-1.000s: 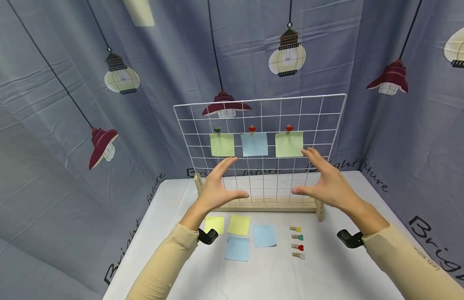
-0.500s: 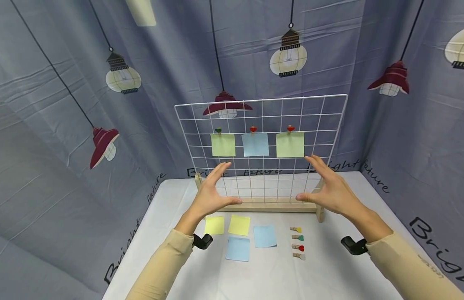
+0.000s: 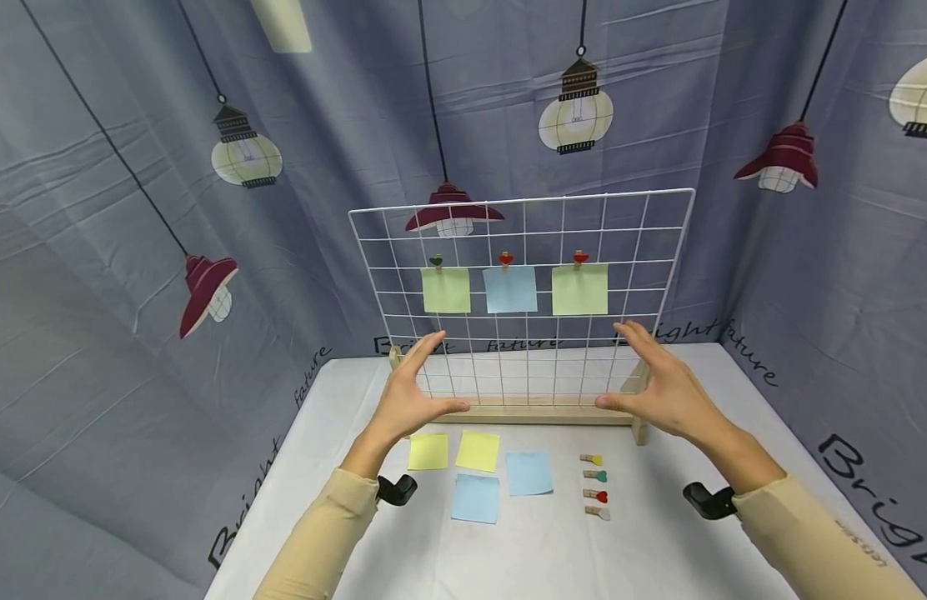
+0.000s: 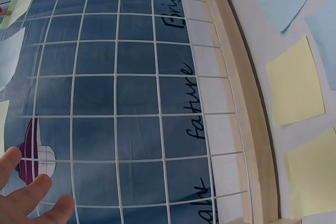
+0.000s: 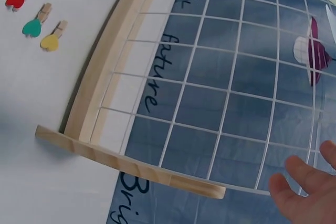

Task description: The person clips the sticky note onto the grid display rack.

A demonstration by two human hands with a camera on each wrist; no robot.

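Head view: the left hand (image 3: 405,402) and right hand (image 3: 672,392) have drawn wider apart and slightly lower, leaving the three clipped notes (image 3: 511,290) in plain view on the wire grid (image 3: 564,197), which stands toward the far edge of the table (image 3: 651,542). Each hand is spread, thumb well off the fingers, gripping nothing. Yellow notes (image 3: 477,451), blue notes (image 3: 529,473) and four heart clips (image 3: 601,496) lie on the near-edge side of the wooden base (image 3: 538,414). Both hands partly hide the grid's lower corners; whether either touches wire cannot be told.

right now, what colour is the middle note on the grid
The middle note is light blue, clearest in the head view.
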